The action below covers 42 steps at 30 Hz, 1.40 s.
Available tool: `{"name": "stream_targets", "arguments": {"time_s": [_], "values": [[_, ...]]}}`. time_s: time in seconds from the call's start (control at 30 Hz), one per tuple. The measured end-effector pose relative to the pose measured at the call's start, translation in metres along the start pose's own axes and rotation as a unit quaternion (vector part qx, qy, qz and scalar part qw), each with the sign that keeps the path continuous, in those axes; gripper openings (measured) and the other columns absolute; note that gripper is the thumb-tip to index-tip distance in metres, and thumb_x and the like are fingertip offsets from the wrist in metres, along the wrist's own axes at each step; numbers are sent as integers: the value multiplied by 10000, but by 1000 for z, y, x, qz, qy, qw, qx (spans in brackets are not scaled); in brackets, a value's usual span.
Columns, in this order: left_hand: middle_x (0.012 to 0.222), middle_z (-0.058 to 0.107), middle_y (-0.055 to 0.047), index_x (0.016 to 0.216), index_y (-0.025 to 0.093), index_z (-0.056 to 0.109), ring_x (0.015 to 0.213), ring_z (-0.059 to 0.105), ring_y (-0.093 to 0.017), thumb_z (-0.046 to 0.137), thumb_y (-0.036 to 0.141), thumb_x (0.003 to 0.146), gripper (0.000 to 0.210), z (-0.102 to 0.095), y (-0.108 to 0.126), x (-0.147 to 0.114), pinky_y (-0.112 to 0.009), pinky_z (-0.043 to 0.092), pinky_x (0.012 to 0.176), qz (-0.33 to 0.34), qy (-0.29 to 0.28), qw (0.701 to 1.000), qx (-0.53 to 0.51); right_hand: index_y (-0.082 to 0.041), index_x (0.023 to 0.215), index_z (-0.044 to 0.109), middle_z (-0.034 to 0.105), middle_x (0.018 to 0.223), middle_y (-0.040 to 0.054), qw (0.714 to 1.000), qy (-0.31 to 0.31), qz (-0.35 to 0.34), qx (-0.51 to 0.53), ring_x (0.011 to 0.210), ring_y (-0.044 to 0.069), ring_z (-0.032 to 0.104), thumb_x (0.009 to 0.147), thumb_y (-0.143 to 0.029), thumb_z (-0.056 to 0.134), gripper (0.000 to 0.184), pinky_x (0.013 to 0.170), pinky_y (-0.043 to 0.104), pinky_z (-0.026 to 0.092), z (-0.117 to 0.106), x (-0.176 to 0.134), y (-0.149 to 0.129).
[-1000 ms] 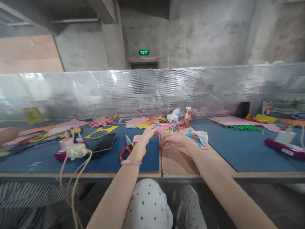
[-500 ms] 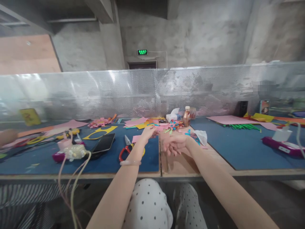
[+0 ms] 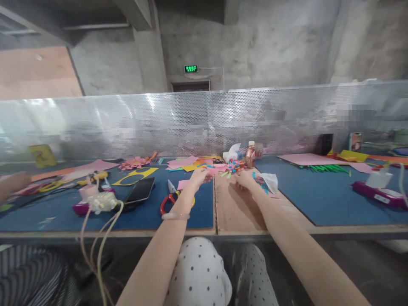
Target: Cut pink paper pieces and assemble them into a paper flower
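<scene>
My left hand (image 3: pixel 199 177) is over the table's middle, its fingers curled together at the near edge of some pink paper (image 3: pixel 219 169). What it pinches, if anything, is too small to make out. My right hand (image 3: pixel 246 180) is bent downward over the bare brown board (image 3: pixel 236 208), with its fingertips drawn together and partly hidden. Just beyond it sits a bundle of colourful paper strips (image 3: pixel 234 166) in red, blue and orange. Red-handled scissors (image 3: pixel 165 203) lie beside my left forearm. A white tissue (image 3: pixel 270 182) is to the right of my right hand.
Left are a dark phone (image 3: pixel 140 190), a purple glue-gun-like tool (image 3: pixel 79 208) with cables, a yellow cut-out sheet (image 3: pixel 135 176) and another person's hand (image 3: pixel 14 185). Behind stands a bottle (image 3: pixel 250 155). Right are pink paper (image 3: pixel 309 159), green strips (image 3: pixel 325 168) and another purple tool (image 3: pixel 379 195).
My right hand has moved forward, away from me, and its spread fingers have drawn together. My left hand has stayed nearly in place. The other person's hand has come further into view.
</scene>
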<state>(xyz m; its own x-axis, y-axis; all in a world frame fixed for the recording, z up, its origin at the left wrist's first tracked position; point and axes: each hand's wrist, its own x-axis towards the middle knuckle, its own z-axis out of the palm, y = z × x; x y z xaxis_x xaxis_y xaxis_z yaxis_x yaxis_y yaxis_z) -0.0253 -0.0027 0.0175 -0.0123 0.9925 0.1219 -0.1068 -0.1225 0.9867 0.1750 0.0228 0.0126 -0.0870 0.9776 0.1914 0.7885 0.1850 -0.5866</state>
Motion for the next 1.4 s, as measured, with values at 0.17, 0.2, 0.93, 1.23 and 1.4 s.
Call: {"name": "stream_targets", "arguments": {"time_s": [0.17, 0.2, 0.93, 1.23, 1.4], "values": [[684, 661, -70, 759, 126, 610, 592, 598, -111, 505, 295, 812, 206, 2, 4, -2, -263, 485, 669, -1, -39, 999, -33, -129, 720, 612, 664, 803, 139, 984, 138, -59, -93, 839, 199, 614, 888, -297, 333, 367, 721, 250, 411, 2, 0, -14], [717, 670, -83, 768, 122, 618, 604, 602, -114, 512, 315, 809, 224, 2, 5, -3, -268, 485, 679, 0, -49, 998, -36, -138, 738, 613, 664, 787, 118, 981, 142, -88, -97, 815, 183, 613, 895, -308, 323, 371, 704, 235, 408, 4, -2, -18], [830, 674, -86, 782, 129, 654, 702, 596, -114, 608, 353, 704, 241, 0, 4, -5, -234, 461, 674, 28, -153, 985, 80, -154, 676, 544, 558, 570, -7, 975, -13, -191, 110, 395, 58, 493, 854, -296, 371, 286, 375, 148, 382, 16, -14, -30], [783, 626, -53, 725, 141, 584, 698, 605, -139, 625, 243, 664, 125, 2, 4, -8, -256, 472, 639, 22, -164, 977, 136, -165, 805, 553, 588, 689, 22, 976, 90, -183, 74, 593, 109, 544, 868, -291, 370, 231, 531, 183, 407, 10, -16, -38], [716, 582, -26, 688, 150, 566, 679, 579, -142, 611, 305, 687, 161, 2, 2, -5, -299, 483, 670, 44, -115, 985, 125, -166, 935, 559, 608, 807, 49, 975, 101, -173, 98, 707, 129, 564, 871, -347, 373, 267, 584, 200, 424, 12, -17, -41]]}}
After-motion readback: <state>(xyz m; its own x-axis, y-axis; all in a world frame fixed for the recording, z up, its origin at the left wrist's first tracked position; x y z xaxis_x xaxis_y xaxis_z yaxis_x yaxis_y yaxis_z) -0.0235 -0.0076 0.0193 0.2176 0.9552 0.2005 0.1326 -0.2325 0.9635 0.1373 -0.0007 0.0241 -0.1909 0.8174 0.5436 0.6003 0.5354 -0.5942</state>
